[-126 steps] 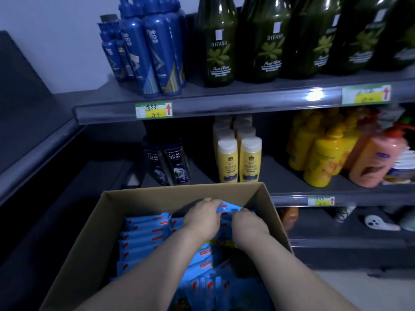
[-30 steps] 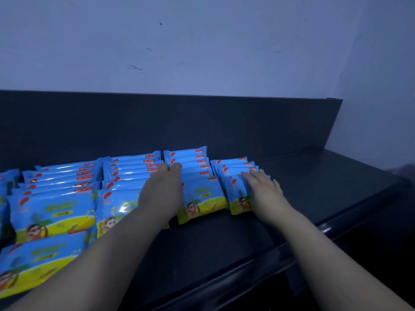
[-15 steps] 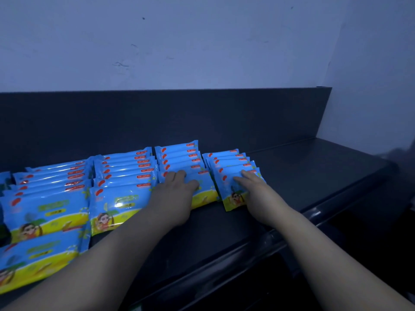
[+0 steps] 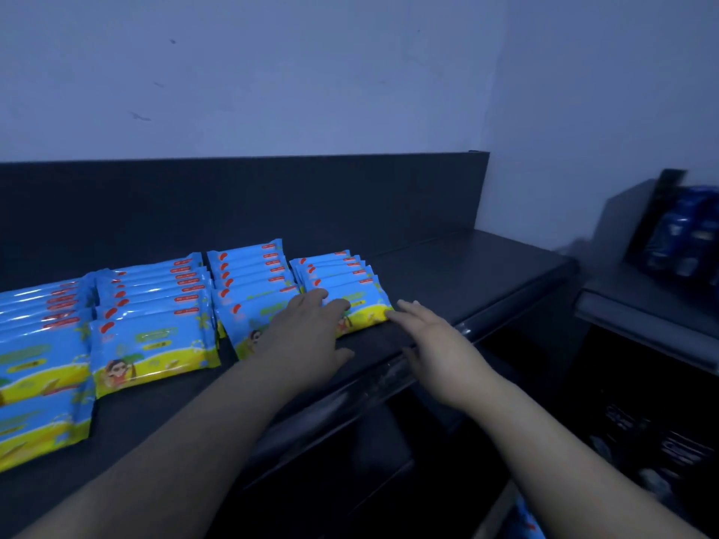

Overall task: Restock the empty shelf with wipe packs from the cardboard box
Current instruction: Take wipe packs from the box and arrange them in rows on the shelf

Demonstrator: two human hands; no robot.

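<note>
Glossy blue film wipe packs point(image 4: 155, 344), flat pillow shapes with a yellow lower band, a red mark and a cartoon figure, lie in overlapping rows across the left and middle of the matte dark shelf point(image 4: 467, 274); their print is too small to read; the left hand point(image 4: 307, 336) rests flat on the front pack point(image 4: 369, 305) of the row nearest the shelf's bare right end, fingers loosely apart; the right hand point(image 4: 439, 344) touches that pack's end, fingers straight and together.
</note>
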